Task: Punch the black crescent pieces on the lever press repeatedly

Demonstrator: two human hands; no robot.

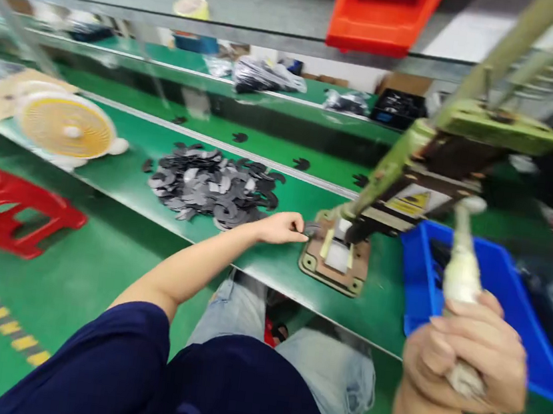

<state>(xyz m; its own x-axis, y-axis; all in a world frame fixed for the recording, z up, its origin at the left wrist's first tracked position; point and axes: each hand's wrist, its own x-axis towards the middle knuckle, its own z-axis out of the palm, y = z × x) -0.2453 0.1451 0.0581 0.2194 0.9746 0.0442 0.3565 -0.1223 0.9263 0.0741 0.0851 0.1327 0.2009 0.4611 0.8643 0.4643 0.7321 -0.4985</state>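
Note:
My left hand (281,228) reaches across the green bench and pinches a small dark flat part (312,229) at the base of a green hand press (385,180). The part lies against the press's brown base plate (333,274). My right hand (470,352) is closed around the pale lever handle (460,270) of the press, low and to the right. A heap of the same dark flat parts (213,186) lies on the bench left of my left hand.
A blue bin (507,296) stands right of the press. A white and yellow fan (67,127) lies on the bench at the left, a red stool (9,208) on the floor below. An orange bin (381,11) sits on the upper shelf.

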